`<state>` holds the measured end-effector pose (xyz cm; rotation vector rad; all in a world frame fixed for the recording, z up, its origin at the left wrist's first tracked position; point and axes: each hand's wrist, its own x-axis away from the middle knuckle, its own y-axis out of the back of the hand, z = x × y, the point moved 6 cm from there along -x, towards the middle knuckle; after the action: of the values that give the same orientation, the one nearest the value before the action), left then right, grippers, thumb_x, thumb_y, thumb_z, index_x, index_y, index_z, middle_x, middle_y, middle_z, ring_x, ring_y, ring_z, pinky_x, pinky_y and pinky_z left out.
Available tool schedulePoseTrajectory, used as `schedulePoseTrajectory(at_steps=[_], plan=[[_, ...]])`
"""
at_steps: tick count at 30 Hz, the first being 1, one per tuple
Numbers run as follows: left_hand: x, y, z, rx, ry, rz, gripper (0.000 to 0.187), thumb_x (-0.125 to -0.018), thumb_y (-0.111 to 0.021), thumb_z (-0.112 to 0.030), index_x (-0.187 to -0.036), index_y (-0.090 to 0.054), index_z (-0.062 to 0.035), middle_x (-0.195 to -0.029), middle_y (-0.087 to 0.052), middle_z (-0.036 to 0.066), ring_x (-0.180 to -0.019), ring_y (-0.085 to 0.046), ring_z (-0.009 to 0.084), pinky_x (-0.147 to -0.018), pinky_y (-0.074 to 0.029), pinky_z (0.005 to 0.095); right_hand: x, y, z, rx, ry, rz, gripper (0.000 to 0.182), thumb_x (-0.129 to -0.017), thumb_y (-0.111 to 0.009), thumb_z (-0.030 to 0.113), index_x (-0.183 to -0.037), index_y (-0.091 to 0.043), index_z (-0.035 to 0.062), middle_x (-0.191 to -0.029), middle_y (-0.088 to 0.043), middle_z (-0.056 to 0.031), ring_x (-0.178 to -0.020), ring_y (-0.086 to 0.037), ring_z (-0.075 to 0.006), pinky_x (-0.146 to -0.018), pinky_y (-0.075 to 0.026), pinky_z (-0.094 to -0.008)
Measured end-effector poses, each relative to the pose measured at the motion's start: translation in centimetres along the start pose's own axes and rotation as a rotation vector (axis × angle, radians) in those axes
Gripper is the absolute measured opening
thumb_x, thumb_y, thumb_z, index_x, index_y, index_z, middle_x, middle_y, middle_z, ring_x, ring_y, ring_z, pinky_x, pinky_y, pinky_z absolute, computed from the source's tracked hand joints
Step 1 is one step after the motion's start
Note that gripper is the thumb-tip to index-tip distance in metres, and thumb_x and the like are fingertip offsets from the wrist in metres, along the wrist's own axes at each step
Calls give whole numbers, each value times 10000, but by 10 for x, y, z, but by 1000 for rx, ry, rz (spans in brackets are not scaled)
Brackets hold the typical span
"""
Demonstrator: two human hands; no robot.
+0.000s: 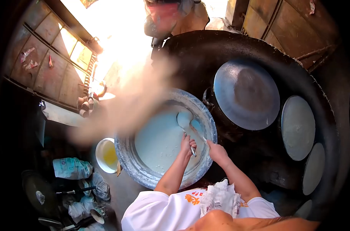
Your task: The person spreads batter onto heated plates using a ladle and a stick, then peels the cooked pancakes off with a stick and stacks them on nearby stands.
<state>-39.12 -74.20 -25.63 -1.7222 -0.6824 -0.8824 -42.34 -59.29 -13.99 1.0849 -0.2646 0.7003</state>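
Note:
Below me stands a large round basin (125,156) with a pale-streaked rim, holding thin white batter (155,142). My left hand (188,146) is closed around the handle of a metal ladle (184,120), whose bowl is over the batter and filled with white. Close beside it on the right, my right hand (218,153) grips a slim-handled utensil (198,133). Its far end meets the ladle's bowl; its exact kind I cannot tell. Both forearms reach in over the basin's near right side.
To the right curves a big dark round stove (236,42), bearing a wide round metal lid or pan (246,94) and several pale round pans, one of them white-topped (298,128). Left of the basin are a white tub (100,154) with yellow liquid and plastic bags (72,168). A blurred smear crosses the view.

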Motion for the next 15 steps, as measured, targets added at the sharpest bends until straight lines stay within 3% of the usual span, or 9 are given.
schedulePoseTrajectory(at_steps=[2, 3, 6, 10, 11, 14, 15], plan=[[-5, -9, 11, 233, 82, 90, 330, -956, -433, -211, -1264, -377, -315, -589, -320, -36, -415, -308, 62, -351, -287, 209, 2, -5, 0, -33, 49, -30, 447, -853, -405, 84, -1292, -473, 128, -872, -632, -256, -817, -625, -407, -710, -486, -503], [1, -14, 18, 359, 169, 126, 100, -954, -476, -260, -897, -490, -180, -553, -351, -50, -396, -313, 54, -350, -301, 194, 7, -10, -2, -51, 74, -43, 448, -854, -409, 86, -1296, -468, 127, -861, -627, -264, -809, -621, -414, -707, -483, -506], [39, -39, 30, 538, 290, 231, 350, -956, -478, -278, -650, -389, -133, -521, -348, -43, -388, -332, 62, -347, -304, 197, 33, -5, -11, -143, 139, -103, 426, -866, -422, 116, -1288, -475, 123, -832, -621, -268, -788, -613, -424, -709, -476, -511], [127, -79, 23, 577, 384, 571, 464, -974, -423, -351, -575, -350, -124, -492, -348, -31, -371, -344, 67, -348, -314, 198, 89, 36, -5, -323, 220, -138, 411, -876, -451, 118, -1286, -477, 108, -847, -596, -300, -806, -596, -441, -708, -469, -513], [160, -86, 14, 582, 417, 670, 476, -977, -406, -369, -574, -347, -122, -489, -347, -29, -368, -346, 67, -349, -317, 199, 93, 41, -8, -445, 358, -213, 422, -894, -470, 104, -1315, -459, 102, -757, -626, -248, -620, -617, -372, -556, -481, -443], [250, -140, -16, 466, 374, 948, 491, -987, -360, -394, -582, -347, -116, -487, -335, -23, -361, -352, 70, -352, -335, 204, 128, 81, 19, -1085, 179, 169, 419, -945, -424, 98, -1363, -414, 97, -643, -543, -56, -447, -441, -103, -427, -378, -241], [287, -149, -24, 398, 368, 969, 493, -990, -345, -397, -586, -348, -115, -487, -329, -21, -358, -353, 71, -353, -343, 206, 142, 94, 39, -1205, 233, 208, 425, -953, -413, 93, -1377, -398, 120, -648, -533, -47, -437, -411, -88, -408, -338, -220]])
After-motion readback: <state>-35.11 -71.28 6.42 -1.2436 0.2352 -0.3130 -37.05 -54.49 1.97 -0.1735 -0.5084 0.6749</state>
